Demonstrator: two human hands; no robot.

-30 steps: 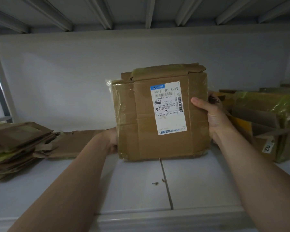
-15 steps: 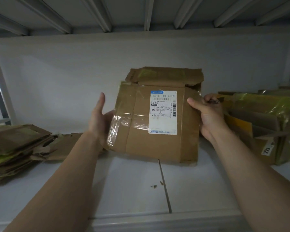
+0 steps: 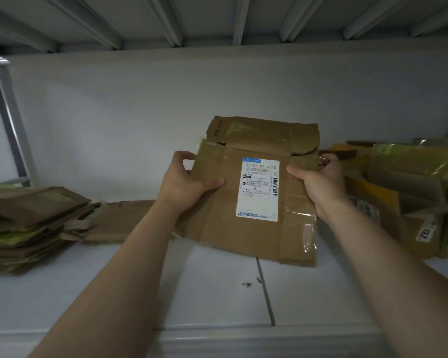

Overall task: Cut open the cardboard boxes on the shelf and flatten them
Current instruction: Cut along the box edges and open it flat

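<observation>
So, shelf (image 3: pixel 140 293): the white board nearest me, with a seam down it and a few scraps lying on it; the cardboard box seems to be lifted just clear of it.
left hand (image 3: pixel 189 182): curled round the box's left edge, thumb laid across the front face, fingers behind.
right hand (image 3: pixel 318 182): pinching the upper right edge, thumb in front; something small glints at my fingers (a blade, maybe; I cannot tell).
cardboard box (image 3: pixel 217 218): between my hands, over the middle of the shelf, tilted and looking collapsed thin. I judge it light, floppy along its creases and slick where the tape shines, so it is best held by the bare side edges.
shipping label (image 3: pixel 260 189): white, on the front face.
top flap (image 3: pixel 264 133): torn and loose, standing up; a poor place to grip.
flattened stack (image 3: pixel 23 220): at the left end.
bulky boxes (image 3: pixel 411 182): just beyond my right hand, seemingly not yet flattened.
</observation>
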